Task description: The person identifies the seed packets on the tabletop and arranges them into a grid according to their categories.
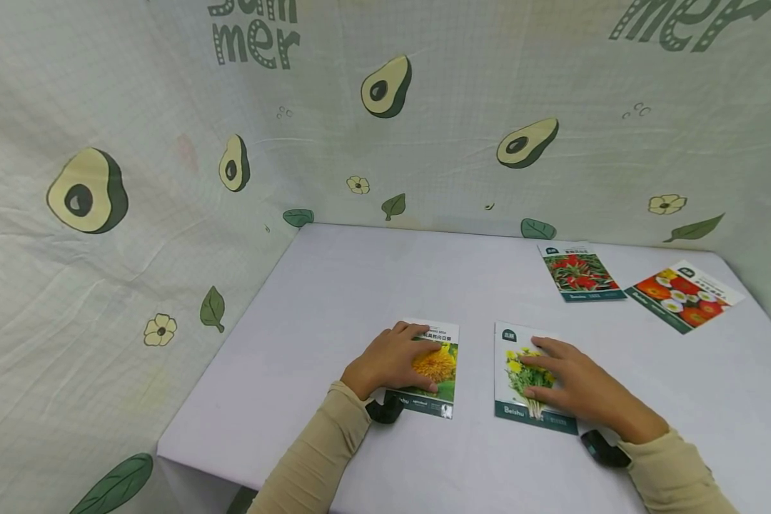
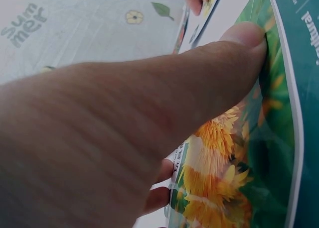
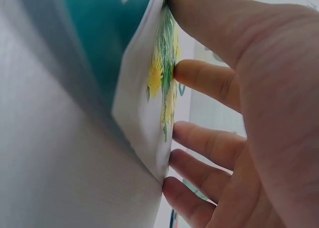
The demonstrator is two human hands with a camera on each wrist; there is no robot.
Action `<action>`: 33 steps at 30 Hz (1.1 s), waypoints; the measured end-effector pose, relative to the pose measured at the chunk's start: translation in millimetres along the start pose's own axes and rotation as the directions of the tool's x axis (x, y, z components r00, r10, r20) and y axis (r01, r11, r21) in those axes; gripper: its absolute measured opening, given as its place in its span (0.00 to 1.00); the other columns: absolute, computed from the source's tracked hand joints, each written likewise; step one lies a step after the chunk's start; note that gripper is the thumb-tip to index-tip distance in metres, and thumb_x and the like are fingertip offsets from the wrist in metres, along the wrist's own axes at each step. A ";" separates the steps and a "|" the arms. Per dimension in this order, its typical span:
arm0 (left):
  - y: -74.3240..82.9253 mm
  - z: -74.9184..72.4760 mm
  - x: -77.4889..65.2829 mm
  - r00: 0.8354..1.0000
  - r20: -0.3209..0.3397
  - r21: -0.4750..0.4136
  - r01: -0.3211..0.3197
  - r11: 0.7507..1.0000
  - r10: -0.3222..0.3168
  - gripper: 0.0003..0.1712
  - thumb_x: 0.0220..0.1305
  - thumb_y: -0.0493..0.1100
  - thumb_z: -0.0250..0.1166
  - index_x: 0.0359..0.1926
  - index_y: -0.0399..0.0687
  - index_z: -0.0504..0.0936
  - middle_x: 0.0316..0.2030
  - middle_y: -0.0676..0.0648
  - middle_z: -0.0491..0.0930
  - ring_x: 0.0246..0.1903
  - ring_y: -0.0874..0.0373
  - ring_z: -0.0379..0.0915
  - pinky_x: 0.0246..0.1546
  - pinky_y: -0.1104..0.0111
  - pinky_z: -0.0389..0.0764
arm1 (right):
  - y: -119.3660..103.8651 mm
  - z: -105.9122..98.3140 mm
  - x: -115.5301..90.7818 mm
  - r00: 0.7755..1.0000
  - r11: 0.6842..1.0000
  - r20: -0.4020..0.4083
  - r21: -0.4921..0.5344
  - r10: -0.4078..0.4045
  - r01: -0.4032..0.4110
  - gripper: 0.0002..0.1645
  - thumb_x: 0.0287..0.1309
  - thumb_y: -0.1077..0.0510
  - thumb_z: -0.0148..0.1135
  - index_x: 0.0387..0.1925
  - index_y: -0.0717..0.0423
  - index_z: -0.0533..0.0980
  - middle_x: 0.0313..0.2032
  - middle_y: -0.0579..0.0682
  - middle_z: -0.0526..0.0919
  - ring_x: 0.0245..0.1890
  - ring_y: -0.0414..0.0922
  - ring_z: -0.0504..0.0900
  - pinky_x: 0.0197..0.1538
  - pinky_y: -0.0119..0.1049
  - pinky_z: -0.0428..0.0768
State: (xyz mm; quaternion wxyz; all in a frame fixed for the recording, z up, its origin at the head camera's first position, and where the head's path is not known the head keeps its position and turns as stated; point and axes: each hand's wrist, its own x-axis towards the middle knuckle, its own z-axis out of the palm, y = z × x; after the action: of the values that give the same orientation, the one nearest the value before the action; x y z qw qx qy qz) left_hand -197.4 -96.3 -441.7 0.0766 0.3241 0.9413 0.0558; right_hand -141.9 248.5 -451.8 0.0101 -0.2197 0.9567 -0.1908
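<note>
My left hand [image 1: 388,360] rests on a seed packet [image 1: 446,371] picturing an orange sunflower, its fingers spread over the front. In the left wrist view the thumb [image 2: 209,68] presses near the packet's green lower band, while other fingertips touch the far side. To the right, a white seed packet [image 1: 506,378] with yellow flowers on green stems lies under my right hand [image 1: 575,382]. The right wrist view has the thumb and fingers [image 3: 209,143] extended, their tips touching the face of this packet. Both packets lie apart on the table; part of each is covered by a hand.
Two more seed packets lie at the back right of the white table [image 1: 334,300]: one with red flowers [image 1: 581,275], the other with orange, red and white flowers [image 1: 684,296]. Their corners nearly meet. A curtain [image 1: 450,171] printed with avocados hangs behind and left.
</note>
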 end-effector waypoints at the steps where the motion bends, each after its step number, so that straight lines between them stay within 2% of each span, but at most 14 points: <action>1: 0.0 0.0 0.2 1.000 0.001 -0.001 0.000 1.000 0.000 0.46 0.53 0.75 0.67 0.71 0.69 0.72 0.73 0.52 0.62 0.68 0.53 0.59 0.65 0.56 0.67 | -0.5 -0.2 -0.1 1.000 1.000 -0.001 -0.001 -0.001 0.001 0.39 0.56 0.29 0.66 0.61 0.48 0.80 0.68 0.61 0.68 0.66 0.66 0.64 0.60 0.69 0.67; 22: 0.9 -2.0 -0.6 1.000 0.008 -0.007 0.008 1.000 -0.008 0.45 0.53 0.74 0.68 0.70 0.68 0.72 0.73 0.52 0.62 0.68 0.52 0.60 0.65 0.56 0.67 | -10.9 4.1 5.8 1.000 1.000 -0.018 -0.003 -0.025 0.025 0.36 0.57 0.31 0.66 0.59 0.47 0.81 0.68 0.62 0.69 0.66 0.66 0.65 0.61 0.68 0.67; 33: 2.1 -1.3 0.8 1.000 -0.001 -0.010 0.009 1.000 -0.009 0.45 0.52 0.75 0.68 0.70 0.68 0.73 0.72 0.52 0.63 0.68 0.52 0.60 0.65 0.56 0.67 | -15.4 10.0 6.3 0.999 0.999 -0.022 0.001 -0.036 0.036 0.36 0.56 0.28 0.65 0.58 0.44 0.82 0.68 0.60 0.69 0.66 0.65 0.66 0.60 0.67 0.68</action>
State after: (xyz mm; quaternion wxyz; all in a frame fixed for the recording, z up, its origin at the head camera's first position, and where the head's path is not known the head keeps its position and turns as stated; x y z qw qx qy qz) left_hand -197.0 -94.3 -440.3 0.0778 0.3195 0.9424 0.0606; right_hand -140.1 229.5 -454.9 -0.0036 -0.2345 0.9525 -0.1940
